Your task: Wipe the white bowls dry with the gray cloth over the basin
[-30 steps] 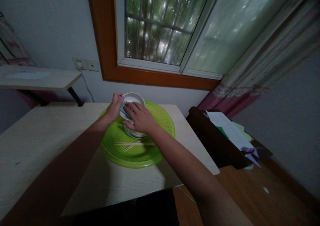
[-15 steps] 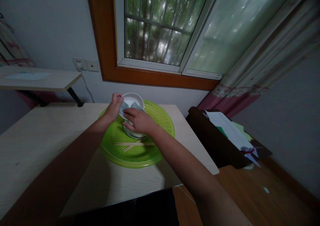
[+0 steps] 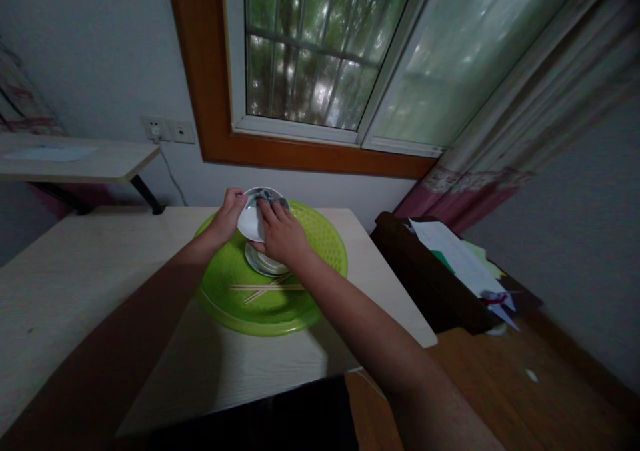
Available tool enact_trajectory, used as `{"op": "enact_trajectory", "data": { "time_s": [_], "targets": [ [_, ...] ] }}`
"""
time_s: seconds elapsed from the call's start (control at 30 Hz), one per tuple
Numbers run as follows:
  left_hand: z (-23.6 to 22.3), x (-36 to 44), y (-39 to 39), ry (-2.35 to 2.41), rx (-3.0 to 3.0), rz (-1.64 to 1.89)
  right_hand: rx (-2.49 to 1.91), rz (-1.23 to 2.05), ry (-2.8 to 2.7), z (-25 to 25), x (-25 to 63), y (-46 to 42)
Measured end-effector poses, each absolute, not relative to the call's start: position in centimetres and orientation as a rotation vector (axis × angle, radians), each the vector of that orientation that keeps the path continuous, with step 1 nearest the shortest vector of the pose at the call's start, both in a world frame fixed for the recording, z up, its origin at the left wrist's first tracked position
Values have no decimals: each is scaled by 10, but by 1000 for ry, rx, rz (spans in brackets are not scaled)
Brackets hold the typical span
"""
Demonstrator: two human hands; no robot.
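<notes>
My left hand (image 3: pixel 229 214) grips the left rim of a white bowl (image 3: pixel 250 222), which is tilted toward me above a round green plastic basin (image 3: pixel 220 304). Inside the bowl, my right hand (image 3: pixel 283 232) presses a grey cloth (image 3: pixel 262 196) against the far wall, fingers closed over it. Under the raised bowl, a stack of white dishes (image 3: pixel 260 262) sits in the basin. Several wooden chopsticks (image 3: pixel 265 288) lie crossed in front of the stack.
The basin stands on a pale wooden table (image 3: pixel 125 258). At the left is a raised shelf (image 3: pixel 100 161) on dark legs. A window (image 3: pixel 320 58) is ahead, and a dark brown piece of furniture holding papers (image 3: pixel 450 251) stands right of the table.
My right hand has moved the cloth from the near side of the bowl up to its far wall. The left hand keeps its hold on the rim.
</notes>
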State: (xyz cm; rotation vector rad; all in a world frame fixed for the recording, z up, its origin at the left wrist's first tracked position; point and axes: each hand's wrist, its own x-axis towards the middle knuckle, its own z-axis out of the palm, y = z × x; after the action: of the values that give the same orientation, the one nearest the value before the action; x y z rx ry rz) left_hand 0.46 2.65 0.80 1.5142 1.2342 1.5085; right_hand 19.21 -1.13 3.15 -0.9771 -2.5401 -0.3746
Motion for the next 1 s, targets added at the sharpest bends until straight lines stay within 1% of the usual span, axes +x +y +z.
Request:
{"op": "enact_trajectory", "data": {
  "time_s": [0.13,0.27,0.47,0.63,0.8,1.0],
  "targets": [
    [12,3,23,1342,1590,1535,-1117,-420,-2512,34,187,-17],
    [14,0,23,1377,1623,1545,-1180,-397,-2572,35,182,-19],
    [11,0,25,1383,1570,1592,-944,-388,-2722,34,188,-12],
    [10,0,25,1404,1566,1588,-694,-295,-2740,26,193,-6],
    [8,0,26,1398,1593,1570,-717,-286,-2706,19,191,-8],
    [7,0,29,1339,1569,1578,-794,-297,-2651,23,187,-13]
  ]
}}
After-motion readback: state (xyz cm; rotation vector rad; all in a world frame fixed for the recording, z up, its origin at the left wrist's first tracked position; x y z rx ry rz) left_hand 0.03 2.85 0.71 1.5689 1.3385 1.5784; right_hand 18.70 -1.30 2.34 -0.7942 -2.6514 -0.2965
